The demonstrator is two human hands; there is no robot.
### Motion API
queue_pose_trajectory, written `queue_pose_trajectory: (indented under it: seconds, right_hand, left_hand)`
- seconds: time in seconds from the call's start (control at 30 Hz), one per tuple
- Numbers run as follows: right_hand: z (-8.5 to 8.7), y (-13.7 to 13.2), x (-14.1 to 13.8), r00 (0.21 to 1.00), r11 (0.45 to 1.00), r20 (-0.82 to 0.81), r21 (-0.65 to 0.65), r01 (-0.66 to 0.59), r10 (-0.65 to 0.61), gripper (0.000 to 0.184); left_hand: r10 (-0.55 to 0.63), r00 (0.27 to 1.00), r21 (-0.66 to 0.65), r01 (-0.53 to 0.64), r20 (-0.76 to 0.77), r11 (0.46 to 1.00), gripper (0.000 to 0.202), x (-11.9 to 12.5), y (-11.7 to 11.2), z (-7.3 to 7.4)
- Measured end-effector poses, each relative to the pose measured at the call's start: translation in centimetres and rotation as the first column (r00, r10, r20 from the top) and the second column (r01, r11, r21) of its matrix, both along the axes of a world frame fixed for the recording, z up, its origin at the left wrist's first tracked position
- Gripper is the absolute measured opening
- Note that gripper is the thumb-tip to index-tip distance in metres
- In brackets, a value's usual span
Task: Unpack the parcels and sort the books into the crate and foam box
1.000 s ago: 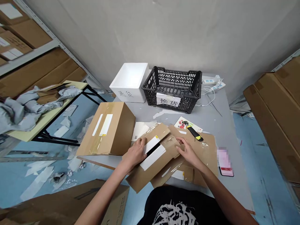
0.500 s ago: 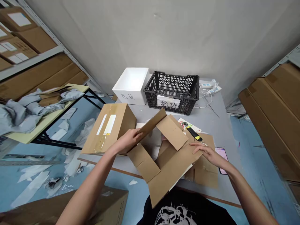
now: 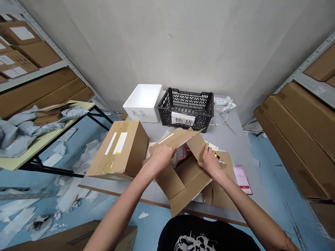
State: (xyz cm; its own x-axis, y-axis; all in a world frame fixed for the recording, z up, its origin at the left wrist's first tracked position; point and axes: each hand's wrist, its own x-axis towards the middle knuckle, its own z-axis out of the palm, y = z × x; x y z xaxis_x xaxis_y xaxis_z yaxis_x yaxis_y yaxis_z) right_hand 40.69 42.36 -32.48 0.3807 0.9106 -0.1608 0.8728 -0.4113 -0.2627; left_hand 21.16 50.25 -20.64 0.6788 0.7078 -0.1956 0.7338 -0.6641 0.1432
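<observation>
An opened cardboard box (image 3: 183, 181) lies on the grey table (image 3: 235, 139) in front of me, its flaps spread out. My left hand (image 3: 160, 157) grips the far left flap with curled fingers. My right hand (image 3: 209, 161) holds the right inner flap, fingers closed over its edge. Something red and white (image 3: 182, 153) shows inside the box between my hands. Under the box lie flattened cardboard pieces (image 3: 222, 195).
A sealed cardboard box (image 3: 119, 150) stands left of my hands. Behind are a white foam box (image 3: 143, 103) and a black plastic crate (image 3: 186, 108). A phone (image 3: 242, 177) lies at the right. Shelves with cartons flank both sides; a side table (image 3: 39, 139) holds grey bags.
The flat taped box was opened up: its flaps were lifted and spread. Both hands moved from pressing on the top to gripping the inner flaps. The view shifted slightly.
</observation>
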Motion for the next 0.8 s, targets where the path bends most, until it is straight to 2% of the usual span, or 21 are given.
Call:
queue_pose_trajectory:
  seconds: [0.1,0.17,0.27,0.33,0.43,0.5,0.57,0.67,0.8]
  right_hand:
    - [-0.6,-1.9,1.7,0.977,0.989,-0.193,0.133,-0.064,0.090,0.089]
    - [-0.3,-3.5,3.5,0.922,0.969,-0.345,0.225,-0.100,0.175,0.072]
    - [0.5,-5.8,6.4,0.806,0.951,-0.563,0.309,0.000,0.183,0.051]
    - [0.5,-7.3,7.8,0.684,0.949,-0.723,0.277,0.153,0.100,0.044]
    - [-0.7,-9.4,8.3,0.405,0.903,-0.914,0.157,0.399,-0.020,0.044]
    - [-2.2,-10.5,7.6,0.224,0.836,-0.974,0.096,0.541,-0.033,0.046]
    - [-4.2,-11.3,6.4,0.105,0.778,-0.994,0.057,0.625,-0.011,0.047]
    - [-7.3,-12.2,4.7,0.050,0.744,-0.998,0.017,0.668,-0.023,0.045]
    - [-10.9,-13.4,3.4,0.016,0.746,-0.994,-0.071,0.662,-0.109,0.046]
  left_hand:
    - [-0.020,1.000,0.034,0.020,-0.008,0.999,0.037,-0.1,-0.8,0.8]
    - [-0.024,0.999,0.064,0.025,-0.023,0.998,0.037,-0.2,-1.4,1.4]
    - [-0.044,0.997,0.107,0.052,-0.070,0.993,0.041,0.0,-2.4,2.5]
    - [-0.064,0.996,0.159,0.073,-0.059,0.985,0.045,0.4,-3.4,2.9]
    - [-0.113,0.994,0.289,0.106,0.007,0.951,0.049,1.3,-5.4,2.4]
    - [-0.164,0.986,0.367,0.144,0.026,0.919,0.050,2.0,-7.0,1.1]
    - [-0.208,0.978,0.396,0.180,0.029,0.900,0.051,2.8,-8.6,-1.1]
    - [-0.223,0.974,0.400,0.187,0.044,0.897,0.051,4.3,-11.0,-5.4]
    - [-0.223,0.972,0.400,0.178,0.069,0.899,0.052,6.7,-14.1,-12.0]
